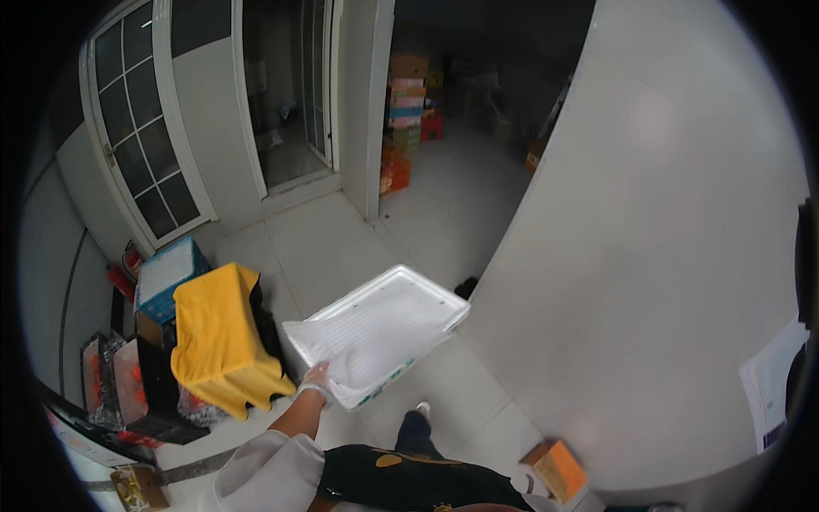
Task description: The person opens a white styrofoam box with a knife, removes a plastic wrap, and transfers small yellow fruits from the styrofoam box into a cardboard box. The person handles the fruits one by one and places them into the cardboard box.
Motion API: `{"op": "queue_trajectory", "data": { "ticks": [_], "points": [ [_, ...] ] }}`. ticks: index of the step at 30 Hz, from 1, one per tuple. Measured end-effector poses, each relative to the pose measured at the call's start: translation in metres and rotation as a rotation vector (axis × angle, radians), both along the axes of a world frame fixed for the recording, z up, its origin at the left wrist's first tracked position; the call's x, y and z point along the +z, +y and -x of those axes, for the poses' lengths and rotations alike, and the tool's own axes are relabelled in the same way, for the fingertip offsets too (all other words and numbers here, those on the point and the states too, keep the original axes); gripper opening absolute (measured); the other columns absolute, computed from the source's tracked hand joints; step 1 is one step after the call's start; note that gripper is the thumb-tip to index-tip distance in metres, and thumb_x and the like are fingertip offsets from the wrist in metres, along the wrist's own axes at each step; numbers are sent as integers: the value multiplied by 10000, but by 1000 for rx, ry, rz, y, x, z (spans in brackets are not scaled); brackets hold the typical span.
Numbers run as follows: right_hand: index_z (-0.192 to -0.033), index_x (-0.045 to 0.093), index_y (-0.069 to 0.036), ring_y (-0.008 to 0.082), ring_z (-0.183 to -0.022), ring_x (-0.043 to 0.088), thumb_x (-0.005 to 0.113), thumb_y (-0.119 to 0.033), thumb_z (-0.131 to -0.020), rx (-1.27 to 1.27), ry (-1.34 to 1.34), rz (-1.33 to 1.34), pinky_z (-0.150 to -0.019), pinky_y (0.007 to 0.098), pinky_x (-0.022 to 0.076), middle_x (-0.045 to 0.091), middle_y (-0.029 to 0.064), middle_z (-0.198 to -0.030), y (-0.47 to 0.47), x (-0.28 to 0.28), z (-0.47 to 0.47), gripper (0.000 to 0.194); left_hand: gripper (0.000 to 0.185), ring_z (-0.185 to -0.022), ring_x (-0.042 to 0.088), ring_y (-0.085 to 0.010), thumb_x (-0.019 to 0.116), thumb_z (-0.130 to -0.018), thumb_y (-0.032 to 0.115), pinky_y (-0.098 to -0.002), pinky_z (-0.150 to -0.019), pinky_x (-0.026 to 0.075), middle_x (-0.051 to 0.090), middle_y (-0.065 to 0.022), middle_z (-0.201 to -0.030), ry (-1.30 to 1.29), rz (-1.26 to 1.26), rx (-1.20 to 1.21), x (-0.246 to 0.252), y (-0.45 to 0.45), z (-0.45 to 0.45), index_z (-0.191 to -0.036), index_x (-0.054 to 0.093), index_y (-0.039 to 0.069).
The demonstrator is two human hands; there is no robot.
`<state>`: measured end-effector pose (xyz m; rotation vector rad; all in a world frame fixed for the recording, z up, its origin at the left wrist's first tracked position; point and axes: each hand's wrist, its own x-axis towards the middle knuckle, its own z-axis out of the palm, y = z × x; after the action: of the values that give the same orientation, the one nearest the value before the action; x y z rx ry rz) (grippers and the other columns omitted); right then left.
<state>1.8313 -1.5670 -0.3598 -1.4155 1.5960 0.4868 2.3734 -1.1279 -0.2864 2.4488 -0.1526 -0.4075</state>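
My left hand [317, 380], in a thin clear glove, grips the near left corner of a white foam box [403, 320]. A sheet of white film or padding lines the box and hangs over its left edge. Green print shows along the box's near side. The box is held out over the tiled floor, tilted in the view. My right hand is out of view. A dark green apron and a white sleeve are below the box.
A yellow cloth [221, 326] drapes over a stack on the left, beside a blue crate [167, 275] and fruit boxes [131, 384]. Fire extinguishers [131, 261] stand by the wall. Stacked cartons [407, 102] show through a doorway. A pale wall [646, 256] curves along the right; an orange box [558, 470] sits low.
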Motion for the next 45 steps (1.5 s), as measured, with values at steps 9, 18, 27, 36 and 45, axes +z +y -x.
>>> {"op": "queue_trajectory", "data": {
  "ticks": [9, 18, 27, 36, 45],
  "points": [
    [-754, 614, -41, 234, -559, 607, 634, -395, -815, 847, -115, 148, -522, 387, 489, 608, 97, -628, -159, 57, -461, 360, 624, -1248, 440, -230, 576, -802, 378, -308, -1032, 360, 447, -95, -1362, 289, -440, 254, 39, 12, -99, -1331, 420, 85],
    [-940, 514, 2, 171, -531, 538, 637, -299, -840, 658, -652, 17, -462, 336, 444, 556, 99, -689, -217, 116, -888, 341, 554, -1250, 434, -241, 514, -856, 388, -338, -1029, 358, 453, -92, -1362, 440, -685, 192, 4, -37, -299, -1316, 447, 88],
    [-1020, 601, -138, 296, -963, 568, 534, -408, -877, 425, -345, -14, -763, 487, 464, 559, 99, -1148, -371, 25, -901, 313, 331, -941, 574, -200, 641, -841, 227, -339, -794, 471, 628, -83, -1062, 315, 567, 384, 14, -348, -759, -1127, 610, 63],
    [-1119, 493, -111, 251, -909, 579, 569, -268, -862, -78, -9, 22, -685, 422, 495, 553, 108, -1099, -576, 45, -1044, 310, 431, -955, 566, -262, 569, -856, 307, -390, -837, 464, 613, -74, -1070, 304, 888, 270, 32, -647, -1050, -1203, 533, 53],
    [-1091, 382, -125, 188, -495, 500, 623, -89, -790, -75, -367, 186, -356, 330, 377, 499, 98, -715, -826, 139, -1488, 387, 450, -1057, 550, -278, 350, -924, 352, -350, -909, 458, 592, -121, -1152, 456, 1203, 414, 35, -709, -1221, -1211, 512, 45]
  ]
}}
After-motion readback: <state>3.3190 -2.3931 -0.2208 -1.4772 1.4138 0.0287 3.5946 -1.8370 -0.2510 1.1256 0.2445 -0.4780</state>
